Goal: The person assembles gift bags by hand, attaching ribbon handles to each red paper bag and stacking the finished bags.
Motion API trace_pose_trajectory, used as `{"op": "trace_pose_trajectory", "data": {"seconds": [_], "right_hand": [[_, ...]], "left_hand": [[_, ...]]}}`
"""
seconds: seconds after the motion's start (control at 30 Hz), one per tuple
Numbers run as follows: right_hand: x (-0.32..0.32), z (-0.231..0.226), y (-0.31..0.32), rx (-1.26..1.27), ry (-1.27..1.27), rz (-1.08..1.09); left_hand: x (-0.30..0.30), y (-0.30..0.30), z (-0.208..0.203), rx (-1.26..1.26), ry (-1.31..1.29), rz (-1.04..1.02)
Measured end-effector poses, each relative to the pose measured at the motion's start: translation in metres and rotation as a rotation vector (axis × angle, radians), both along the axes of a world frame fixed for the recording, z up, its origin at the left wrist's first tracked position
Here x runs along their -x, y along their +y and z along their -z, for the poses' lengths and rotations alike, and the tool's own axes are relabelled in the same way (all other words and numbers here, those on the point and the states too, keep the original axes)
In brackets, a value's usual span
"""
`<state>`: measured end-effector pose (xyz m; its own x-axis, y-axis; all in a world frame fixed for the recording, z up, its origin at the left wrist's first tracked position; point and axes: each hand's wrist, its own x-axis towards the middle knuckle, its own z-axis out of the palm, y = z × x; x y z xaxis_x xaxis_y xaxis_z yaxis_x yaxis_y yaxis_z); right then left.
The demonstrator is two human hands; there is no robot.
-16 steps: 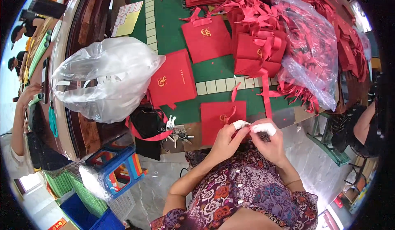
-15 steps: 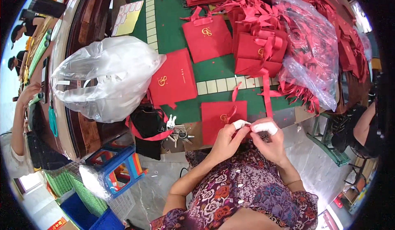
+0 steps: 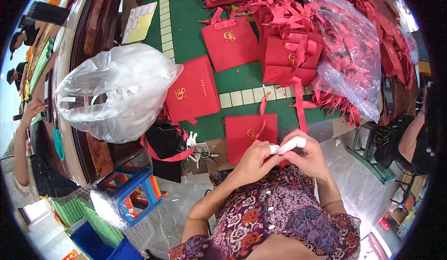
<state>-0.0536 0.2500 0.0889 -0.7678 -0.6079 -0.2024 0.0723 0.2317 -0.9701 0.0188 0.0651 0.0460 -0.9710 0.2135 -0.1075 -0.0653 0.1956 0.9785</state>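
Observation:
My left hand [image 3: 257, 161] and my right hand [image 3: 308, 156] meet fingertip to fingertip just in front of the table's near edge. Both are closed in a pinch, and white wrapping covers a finger on each. Whatever lies between the fingertips is hidden; a bit of red shows beneath them. Behind the hands lies a flat red paper bag [image 3: 238, 136] with gold print, at the table's near edge. A loop of red ribbon [image 3: 264, 104] rises from that bag. Another red ribbon [image 3: 299, 106] hangs toward my right hand from a stack of red gift bags [image 3: 289, 69].
A white plastic bag [image 3: 125, 92] and more red bags [image 3: 193, 92] lie to the left. Keys [image 3: 201, 153] rest beside a black pouch [image 3: 164, 141]. A clear bag of red ribbons [image 3: 347, 50] stands right. Blue stools [image 3: 135, 195] and a seated person [image 3: 405, 143] flank the table.
My hands have pressed closer together, and the right fingers now cover the left fingertips. The red that showed between the fingertips is hidden now. The whole view has shifted slightly.

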Motion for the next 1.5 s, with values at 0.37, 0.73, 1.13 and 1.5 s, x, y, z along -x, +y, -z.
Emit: {"op": "trace_pose_trajectory", "data": {"seconds": [0.37,0.73,1.13,1.5], "right_hand": [[0.000,-0.019,-0.005,0.093,0.036,-0.077],[-0.013,0.084,-0.066,-0.188,0.370,0.170],[-0.015,0.072,-0.056,-0.206,0.246,0.243],[-0.005,0.074,-0.056,-0.145,0.024,0.212]], "left_hand": [[0.001,-0.059,0.013,0.914,0.184,-0.370],[0.000,-0.053,0.028,0.828,0.226,-0.249],[0.016,-0.040,0.009,0.690,0.218,-0.225],[0.018,-0.032,0.011,0.586,0.191,-0.268]]}}
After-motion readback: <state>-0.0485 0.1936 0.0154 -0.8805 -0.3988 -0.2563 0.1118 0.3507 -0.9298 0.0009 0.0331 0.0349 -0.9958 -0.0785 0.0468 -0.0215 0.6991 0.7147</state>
